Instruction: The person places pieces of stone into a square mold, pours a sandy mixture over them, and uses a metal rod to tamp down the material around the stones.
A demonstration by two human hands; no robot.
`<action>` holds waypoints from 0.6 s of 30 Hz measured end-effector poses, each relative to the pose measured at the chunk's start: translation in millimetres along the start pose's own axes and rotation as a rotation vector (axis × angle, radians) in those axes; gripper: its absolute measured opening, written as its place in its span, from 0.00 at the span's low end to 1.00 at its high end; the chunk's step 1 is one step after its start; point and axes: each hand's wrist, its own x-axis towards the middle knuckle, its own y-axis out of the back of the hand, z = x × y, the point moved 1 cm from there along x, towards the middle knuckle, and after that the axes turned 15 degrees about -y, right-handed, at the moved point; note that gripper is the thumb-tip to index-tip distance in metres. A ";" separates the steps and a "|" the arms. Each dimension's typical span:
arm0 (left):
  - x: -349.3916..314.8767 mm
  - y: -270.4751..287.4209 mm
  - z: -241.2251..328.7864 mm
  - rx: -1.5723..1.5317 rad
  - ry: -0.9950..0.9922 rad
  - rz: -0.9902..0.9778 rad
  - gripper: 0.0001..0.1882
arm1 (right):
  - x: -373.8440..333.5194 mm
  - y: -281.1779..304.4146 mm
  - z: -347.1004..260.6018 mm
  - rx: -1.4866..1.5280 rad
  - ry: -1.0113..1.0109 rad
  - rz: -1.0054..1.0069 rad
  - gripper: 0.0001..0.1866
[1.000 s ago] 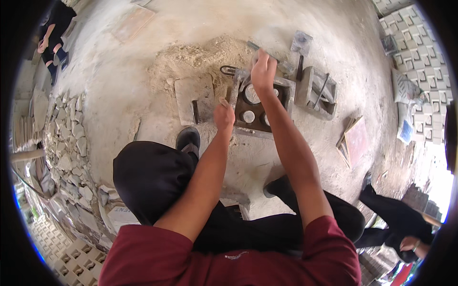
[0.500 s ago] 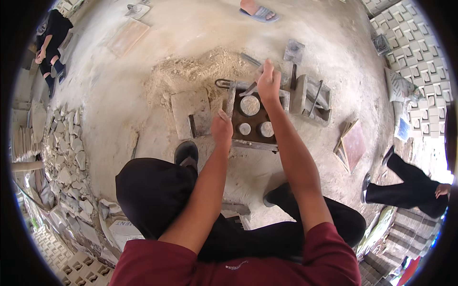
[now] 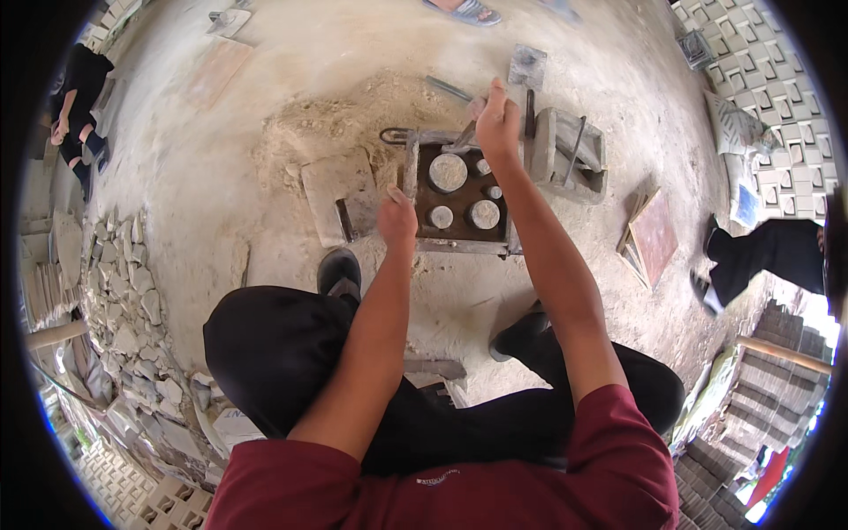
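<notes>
A square mould frame (image 3: 464, 246) lies on the dusty floor in front of me, with a brown inside and several round pale discs standing in it. The largest disc (image 3: 448, 173) is at the far left of the mould. My left hand (image 3: 397, 218) is closed at the frame's left side, thumb up. My right hand (image 3: 498, 128) is closed around a tool with a flat grey blade (image 3: 463, 139), above the frame's far right corner. The tool's grip is hidden in my fingers.
Left of the mould lie a flat slab (image 3: 336, 190) and sandy powder (image 3: 291, 132). To its right stand a grey box (image 3: 570, 172) with bars in it and leaning boards (image 3: 652, 238). Broken stone pieces (image 3: 124, 291) line the left; a person (image 3: 768, 256) is at the right.
My right hand and the blade have shifted right over the mould, uncovering small discs at its right. My left hand stays at the frame. The person at right has changed leg position.
</notes>
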 end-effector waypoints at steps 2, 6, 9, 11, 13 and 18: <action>-2.3 6.3 6.1 0.001 0.008 0.024 0.30 | -17.0 -4.4 -11.4 0.246 -0.020 -0.031 0.24; -4.5 3.5 14.1 -0.009 -0.003 0.052 0.31 | -19.2 12.2 -6.2 0.144 -0.099 -0.042 0.23; -3.5 7.4 8.6 -0.024 -0.032 0.017 0.31 | -19.4 8.5 -18.1 0.211 -0.078 -0.087 0.22; -3.0 -0.5 17.3 -0.027 -0.038 -0.003 0.31 | -10.7 39.0 -1.4 0.068 0.026 -0.095 0.23; -3.1 -2.0 13.5 -0.014 -0.032 -0.017 0.31 | -1.1 40.3 -7.8 0.016 0.006 -0.090 0.22; -1.3 -3.1 12.8 -0.023 -0.125 0.094 0.32 | -8.0 53.9 -8.0 -0.155 0.046 -0.033 0.20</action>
